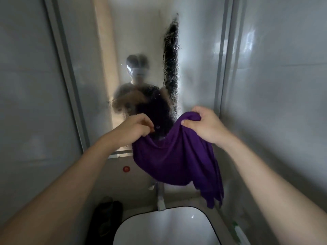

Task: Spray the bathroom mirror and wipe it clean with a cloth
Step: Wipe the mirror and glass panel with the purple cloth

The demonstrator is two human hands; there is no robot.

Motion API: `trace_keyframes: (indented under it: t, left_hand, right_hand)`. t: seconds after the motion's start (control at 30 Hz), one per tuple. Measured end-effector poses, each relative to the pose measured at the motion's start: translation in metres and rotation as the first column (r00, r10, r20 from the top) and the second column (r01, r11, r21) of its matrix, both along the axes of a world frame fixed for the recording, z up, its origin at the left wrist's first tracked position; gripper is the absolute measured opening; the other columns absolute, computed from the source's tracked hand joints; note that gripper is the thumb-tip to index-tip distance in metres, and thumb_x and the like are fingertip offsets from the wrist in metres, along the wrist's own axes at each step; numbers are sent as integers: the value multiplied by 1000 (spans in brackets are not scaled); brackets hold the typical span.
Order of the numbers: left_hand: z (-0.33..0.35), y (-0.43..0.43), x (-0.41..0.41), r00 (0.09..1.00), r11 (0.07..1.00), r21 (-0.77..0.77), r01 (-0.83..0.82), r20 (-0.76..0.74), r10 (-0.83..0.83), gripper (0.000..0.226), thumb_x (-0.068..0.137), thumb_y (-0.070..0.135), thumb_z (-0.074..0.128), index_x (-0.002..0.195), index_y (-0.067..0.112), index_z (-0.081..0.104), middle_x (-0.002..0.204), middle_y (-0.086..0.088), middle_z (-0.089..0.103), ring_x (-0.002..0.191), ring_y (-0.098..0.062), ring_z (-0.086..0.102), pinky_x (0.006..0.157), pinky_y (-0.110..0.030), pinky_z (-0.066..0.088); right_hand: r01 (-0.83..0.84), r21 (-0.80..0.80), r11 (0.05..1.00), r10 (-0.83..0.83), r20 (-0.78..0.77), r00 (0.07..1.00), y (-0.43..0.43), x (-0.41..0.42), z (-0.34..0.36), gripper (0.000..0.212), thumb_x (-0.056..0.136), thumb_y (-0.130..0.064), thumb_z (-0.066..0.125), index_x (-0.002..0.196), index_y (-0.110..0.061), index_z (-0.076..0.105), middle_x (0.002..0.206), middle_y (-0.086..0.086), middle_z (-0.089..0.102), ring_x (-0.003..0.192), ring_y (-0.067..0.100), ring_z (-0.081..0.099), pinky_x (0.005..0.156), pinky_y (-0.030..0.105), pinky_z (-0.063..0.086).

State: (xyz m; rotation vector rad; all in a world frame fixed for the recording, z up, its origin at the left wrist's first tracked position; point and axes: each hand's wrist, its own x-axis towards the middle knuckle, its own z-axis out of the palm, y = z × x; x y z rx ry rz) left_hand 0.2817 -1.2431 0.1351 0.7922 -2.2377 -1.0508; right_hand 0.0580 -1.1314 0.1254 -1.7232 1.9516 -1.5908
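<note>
Counter (137, 208) bears white sink (168, 228), tap (161, 203), perhaps a dark bag (106, 220).

This is a small, cramped bathroom: a droplet-streaked framed mirror (141, 36) hangs above a white basin (168, 228) with what looks like a metal tap (161, 202), hemmed in by glossy pale wall panels (276, 82) on both sides.
</note>
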Motion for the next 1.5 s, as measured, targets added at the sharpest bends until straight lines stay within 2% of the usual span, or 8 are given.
trace_keyframes:
  t: [0.1, 0.37, 0.57, 0.7, 0.8, 1.03, 1.23, 1.5]
  left_hand:
    - [1, 15, -13, 988, 988, -32, 148, -41, -149, 44, 81, 12, 76, 122, 20, 62, 124, 4, 68, 118, -9, 63, 103, -29, 48]
    - [27, 27, -36, 928, 954, 6, 301, -234, -291, 25, 85, 7, 80, 109, 9, 74, 103, -7, 78, 96, -18, 74, 90, -31, 57]
    - [40, 13, -36, 914, 937, -61, 343, -207, -348, 7, 90, 5, 73, 96, 8, 75, 84, -1, 75, 75, -8, 69, 70, -18, 54]
    - [38, 10, -47, 939, 967, -60, 246, -235, -253, 21, 94, 25, 72, 76, 16, 67, 72, -5, 67, 65, -10, 62, 64, -25, 52]
    - [41, 3, -55, 931, 982, -23, 189, -313, -187, 22, 98, 23, 68, 85, 6, 63, 88, -22, 77, 79, -25, 73, 84, -45, 58]
    - [43, -11, -86, 961, 922, -387, 13, -251, -118, 39, 96, 25, 70, 79, -7, 54, 71, -20, 56, 66, -15, 47, 65, -38, 42]
    - [57, -19, -117, 972, 793, -596, -125, -234, -23, 43, 87, 59, 62, 73, 18, 59, 66, -1, 62, 66, -22, 59, 68, -42, 50]
    - [67, -39, -152, 961, 716, -651, -252, -257, 104, 50, 84, 70, 58, 71, 23, 69, 62, 7, 65, 65, -10, 60, 59, -26, 45]
  right_hand:
    - [-29, 48, 998, 34, -113, 993, -7, 27, 25, 32, 75, -12, 85, 73, -24, 55, 68, -9, 55, 56, -2, 49, 53, 12, 38]
    - [-214, 123, 969, 215, 4, 977, 16, 55, 70, 34, 61, -22, 66, 94, -17, 59, 93, 7, 62, 87, 20, 58, 84, 44, 49]
    - [-320, 58, 946, 289, 300, 909, 34, 25, 27, 34, 85, 18, 61, 104, -11, 60, 98, 17, 65, 91, 28, 63, 95, 49, 50]
    - [-225, -8, 974, 215, 334, 918, 25, 23, -16, 40, 87, 13, 66, 106, -20, 54, 94, 10, 66, 71, 16, 63, 68, 32, 55]
    - [-46, -167, 985, 106, 371, 922, 10, 27, -41, 40, 87, 12, 67, 96, -22, 49, 86, -1, 64, 67, 23, 55, 59, 37, 48]
    - [55, -498, 866, -202, -246, 948, -15, 40, -66, 24, 84, 0, 53, 101, -17, 56, 106, -9, 47, 95, 8, 55, 78, 19, 47]
    - [97, -432, 896, -168, -129, 977, -43, 11, -67, 44, 90, -4, 53, 133, -15, 49, 139, -3, 45, 131, 16, 47, 106, 42, 46]
    - [216, -395, 893, -291, -140, 947, -72, -39, -65, 68, 95, -35, 49, 158, -29, 23, 163, -7, 26, 149, 11, 26, 119, 32, 24]
